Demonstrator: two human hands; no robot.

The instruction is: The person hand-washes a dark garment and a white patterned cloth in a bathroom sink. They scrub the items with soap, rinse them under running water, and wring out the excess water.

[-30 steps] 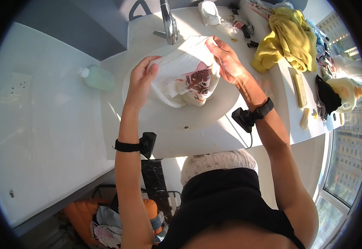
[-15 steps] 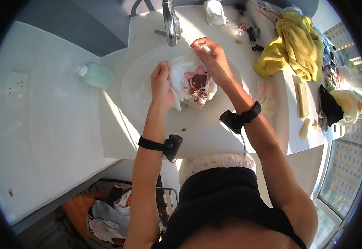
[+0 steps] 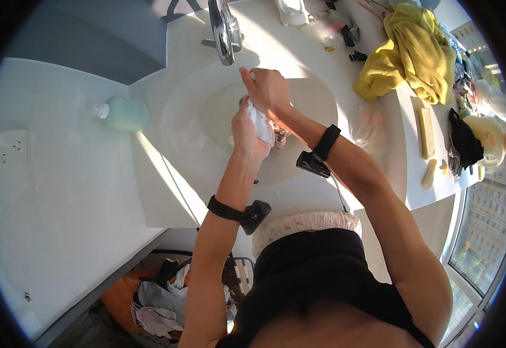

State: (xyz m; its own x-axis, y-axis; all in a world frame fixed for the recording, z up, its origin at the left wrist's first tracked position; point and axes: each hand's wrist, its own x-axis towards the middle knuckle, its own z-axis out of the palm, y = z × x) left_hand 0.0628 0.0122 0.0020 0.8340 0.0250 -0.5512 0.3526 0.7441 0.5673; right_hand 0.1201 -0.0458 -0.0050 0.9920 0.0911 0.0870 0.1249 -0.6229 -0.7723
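A white garment with a printed picture [image 3: 261, 125] is bunched between my hands above the sink basin [image 3: 177, 124]. My left hand [image 3: 246, 130] wraps round its lower part, fingers closed. Just above and to the right, my right hand [image 3: 268, 91] is closed in a fist on the upper end, most of the cloth there hidden by the hand. Beyond my hands stands the chrome faucet [image 3: 222, 32]; I cannot see any water running from it. Each forearm carries a black strap with a small device.
A pale green bottle [image 3: 126, 113] stands left of the basin. To the right lie a yellow cloth [image 3: 412, 55], a bar of soap [image 3: 425, 133], a black cloth [image 3: 463, 139] and a cream jug [image 3: 486, 139]. Below the counter, a basket holds clothes [image 3: 160, 298].
The garment was spread out between my hands, its print showing; now it is gathered into a narrow bunch. My hands have come together, the right one moving left and down.
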